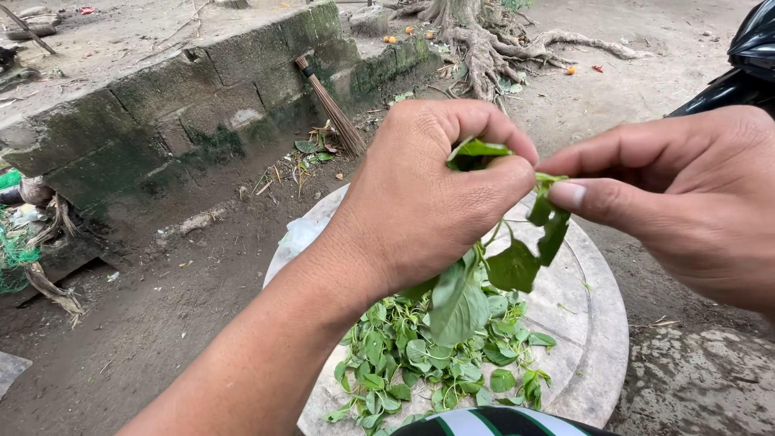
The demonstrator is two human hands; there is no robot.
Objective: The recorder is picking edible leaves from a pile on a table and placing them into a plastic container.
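The left hand [420,202] is curled into a fist, its grip pinching a leafy green sprig [484,274] whose top leaf pokes out between thumb and forefinger while the rest of the stem and its larger leaves dangle below the fist. Just beside it, the right hand [686,194] has thumb and forefinger pressed together on a small shoot of the same sprig, right at the left thumb tip. Directly beneath both grips lies a pile of plucked green leaves [436,363] on a round pale slab [589,323] serving as the desk. Beyond the left hand, a twig broom [331,105] leans against a mossy block wall [161,105], with tree roots [484,40] farther off.
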